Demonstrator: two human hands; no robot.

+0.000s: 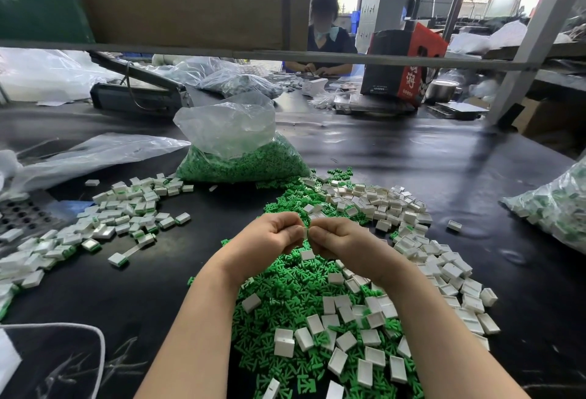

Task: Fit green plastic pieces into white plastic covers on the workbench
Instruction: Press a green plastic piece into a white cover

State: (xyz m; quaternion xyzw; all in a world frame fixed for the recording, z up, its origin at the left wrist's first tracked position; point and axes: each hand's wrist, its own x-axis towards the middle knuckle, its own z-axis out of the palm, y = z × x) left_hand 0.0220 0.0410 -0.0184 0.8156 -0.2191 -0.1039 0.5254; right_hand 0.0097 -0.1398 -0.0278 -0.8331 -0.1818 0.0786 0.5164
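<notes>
Closest to you, both your forearms reach forward over a heap of loose green plastic pieces scattered with empty white plastic covers on the black counter. Your left hand and right hand meet above the heap, fingers curled, fingertips nearly touching. Between them they pinch one small white cover; whether a green piece is already inside it cannot be told.

To your right, more empty white covers spread in a wide band along the edge of the green heap. To your left, apart from the heap, lies a pile of white covers with green showing in them.

Further out, straight ahead, stands an open clear plastic bag of green pieces. At the right edge sits another clear bag holding white and green parts.

Beyond that, across the counter, a second person sits working with both hands, beside a red and black carton.
</notes>
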